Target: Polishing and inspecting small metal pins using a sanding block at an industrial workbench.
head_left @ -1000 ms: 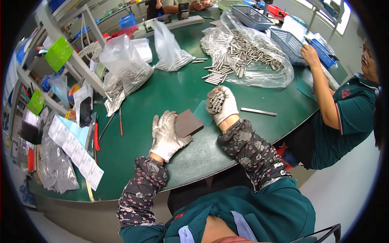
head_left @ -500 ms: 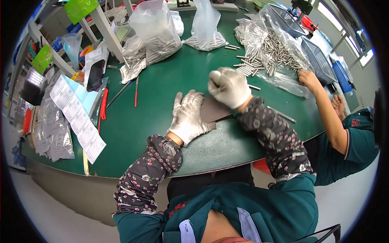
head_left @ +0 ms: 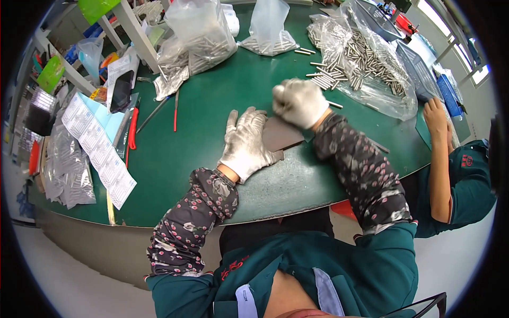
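My left hand (head_left: pixel 245 142), in a worn white glove, lies flat on the green table (head_left: pixel 185 153) with its fingers stretched out. Its thumb side rests against the left edge of a brown-grey sheet (head_left: pixel 281 134) that looks like sandpaper. My right hand (head_left: pixel 301 103), also gloved, is curled into a fist over the far right part of this sheet. Whatever the fist holds, if anything, is hidden by the glove. Just past the right glove lies a single metal pin (head_left: pixel 334 104). Another metal rod (head_left: pixel 379 146) shows beside my right sleeve.
Metal pins (head_left: pixel 366 61) spill from a clear bag at the far right, near grey baskets (head_left: pixel 419 69). A co-worker's hand (head_left: pixel 436 117) is at the right table edge. Bags of pins (head_left: pixel 204 45) stand at the back. Papers (head_left: pixel 98 148), a phone (head_left: pixel 122 91) and red-handled pliers (head_left: pixel 133 129) lie left.
The co-worker's hand has moved from the bag of pins to the right table edge. My hands keep nearly the same pose at the sheet. The whole view has shifted slightly.
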Tool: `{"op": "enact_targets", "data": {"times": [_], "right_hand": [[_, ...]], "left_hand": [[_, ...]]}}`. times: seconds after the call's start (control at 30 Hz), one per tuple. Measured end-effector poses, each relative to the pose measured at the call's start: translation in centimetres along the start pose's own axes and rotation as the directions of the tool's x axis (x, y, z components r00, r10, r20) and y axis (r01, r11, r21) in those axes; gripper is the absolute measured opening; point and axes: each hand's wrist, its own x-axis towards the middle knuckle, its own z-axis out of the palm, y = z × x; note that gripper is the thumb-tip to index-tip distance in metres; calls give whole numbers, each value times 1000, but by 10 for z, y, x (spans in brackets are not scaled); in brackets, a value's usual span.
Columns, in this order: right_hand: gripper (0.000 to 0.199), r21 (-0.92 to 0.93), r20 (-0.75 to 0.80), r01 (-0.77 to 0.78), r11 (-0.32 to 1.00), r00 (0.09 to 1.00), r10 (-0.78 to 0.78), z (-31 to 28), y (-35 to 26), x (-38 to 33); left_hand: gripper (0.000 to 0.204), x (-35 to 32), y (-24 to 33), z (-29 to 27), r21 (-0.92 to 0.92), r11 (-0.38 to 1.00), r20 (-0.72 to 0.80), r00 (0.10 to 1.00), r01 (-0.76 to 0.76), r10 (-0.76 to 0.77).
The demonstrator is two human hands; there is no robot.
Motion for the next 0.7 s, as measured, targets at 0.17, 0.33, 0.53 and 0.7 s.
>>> {"op": "enact_targets", "data": {"times": [0.17, 0.33, 0.53, 0.7], "right_hand": [[13, 195, -6, 72, 978, 997, -72, -16, -31, -2], [6, -28, -12, -103, 994, 995, 102, -2, 6, -1], [18, 509, 713, -31, -860, 574, 402, -4, 16, -42], [17, 593, 657, 193, -781, 446, 609, -11, -9, -49]], "left_hand": [[85, 3, -1, -6, 45, 997, 84, 995, 57, -61], [84, 2, 1, -6, 36, 999, 6, 1000, 11, -11], [82, 1, 8, -12, 58, 997, 62, 997, 52, -56], [95, -2, 5, -11, 36, 999, 23, 1000, -7, 6]]}}
